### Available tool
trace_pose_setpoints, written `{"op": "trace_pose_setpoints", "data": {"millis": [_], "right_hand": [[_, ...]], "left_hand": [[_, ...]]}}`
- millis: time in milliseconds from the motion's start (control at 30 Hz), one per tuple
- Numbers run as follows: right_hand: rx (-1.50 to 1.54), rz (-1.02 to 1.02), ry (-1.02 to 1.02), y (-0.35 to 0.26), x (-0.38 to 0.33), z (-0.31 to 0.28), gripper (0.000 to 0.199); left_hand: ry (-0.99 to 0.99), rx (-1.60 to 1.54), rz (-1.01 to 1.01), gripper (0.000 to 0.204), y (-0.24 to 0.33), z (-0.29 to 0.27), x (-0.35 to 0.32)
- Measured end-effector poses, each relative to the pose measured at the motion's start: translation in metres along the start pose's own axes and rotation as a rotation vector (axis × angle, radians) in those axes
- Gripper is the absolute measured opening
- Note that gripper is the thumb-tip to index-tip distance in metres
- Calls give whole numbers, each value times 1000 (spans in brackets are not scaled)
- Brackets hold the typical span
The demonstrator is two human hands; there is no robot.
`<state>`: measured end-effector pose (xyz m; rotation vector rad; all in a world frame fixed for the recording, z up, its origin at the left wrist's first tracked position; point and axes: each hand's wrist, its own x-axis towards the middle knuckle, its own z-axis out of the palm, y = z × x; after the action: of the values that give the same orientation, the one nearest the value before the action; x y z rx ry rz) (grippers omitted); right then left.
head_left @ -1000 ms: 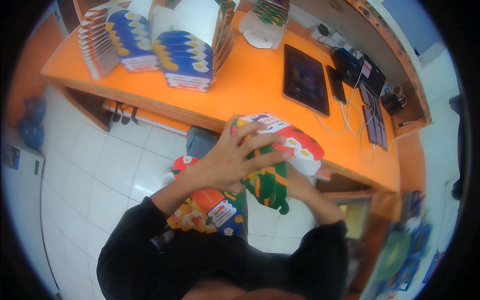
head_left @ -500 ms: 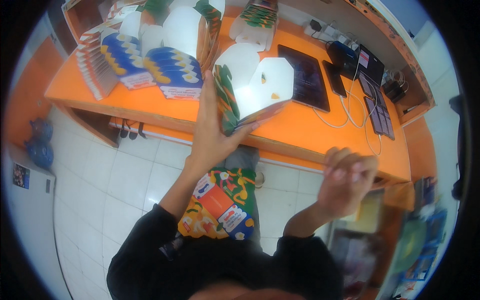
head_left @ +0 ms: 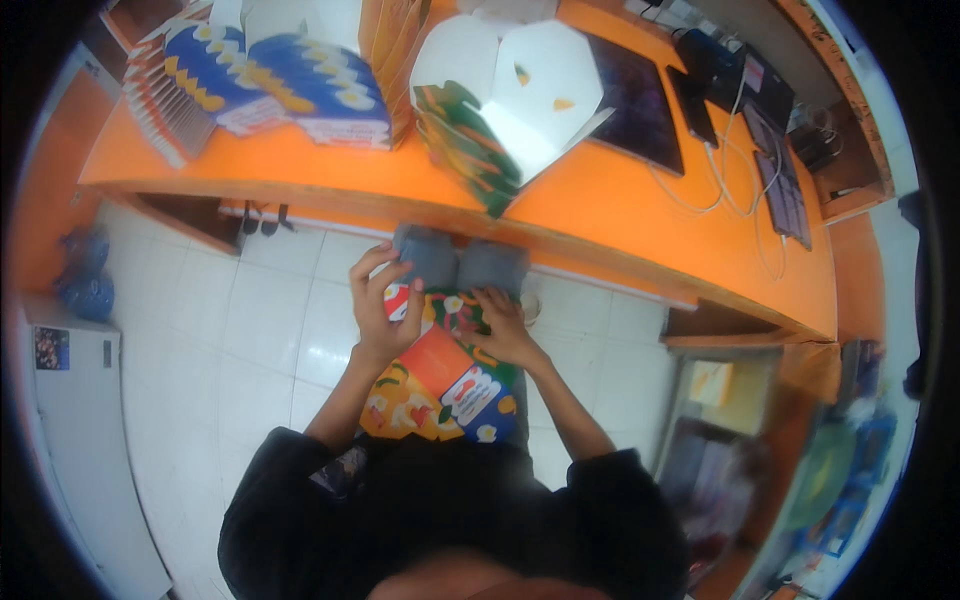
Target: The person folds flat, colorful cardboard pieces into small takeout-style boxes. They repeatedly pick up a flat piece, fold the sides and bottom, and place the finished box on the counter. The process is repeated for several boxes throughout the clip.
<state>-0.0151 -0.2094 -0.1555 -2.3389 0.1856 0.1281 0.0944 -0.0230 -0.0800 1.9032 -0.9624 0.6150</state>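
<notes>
A flat printed carton sheet [head_left: 430, 395] in green, orange, yellow and blue lies across my lap. Over its upper left edge is my left hand [head_left: 378, 315], its fingers apart and bent, with nothing seen between them. My right hand [head_left: 505, 330] rests with spread fingers on the sheet's green upper right part. Above them, at the desk's near edge, stands a group of food boxes [head_left: 465, 150] with green printed sides nested together. The front one has white inner flaps opened out.
The orange desk [head_left: 280, 175] holds stacked blue-and-yellow boxes [head_left: 320, 95] at left. A tablet [head_left: 640, 105], phones [head_left: 780, 185] and white cables lie at right. A white cabinet [head_left: 85, 440] stands at the left, shelves [head_left: 710, 390] at the lower right.
My left hand has let go of the nested boxes and come down to the lap. My right hand has moved left and down onto the sheet. The view has shifted.
</notes>
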Motion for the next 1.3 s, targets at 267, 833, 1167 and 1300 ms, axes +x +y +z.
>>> {"op": "trace_pose_setpoints", "data": {"millis": [267, 833, 1167, 1300], "right_hand": [[17, -24, 14, 11, 9, 21, 72], [-15, -47, 179, -9, 0, -9, 49], [-28, -257, 353, -35, -8, -25, 47], [2, -245, 351, -34, -11, -21, 43]], "left_hand": [[-370, 61, -633, 57, -22, -12, -92], [-71, -421, -882, 58, -22, -5, -71], [-64, -451, -872, 30, -6, -21, -51], [-31, -381, -883, 30, -5, -18, -54]]}}
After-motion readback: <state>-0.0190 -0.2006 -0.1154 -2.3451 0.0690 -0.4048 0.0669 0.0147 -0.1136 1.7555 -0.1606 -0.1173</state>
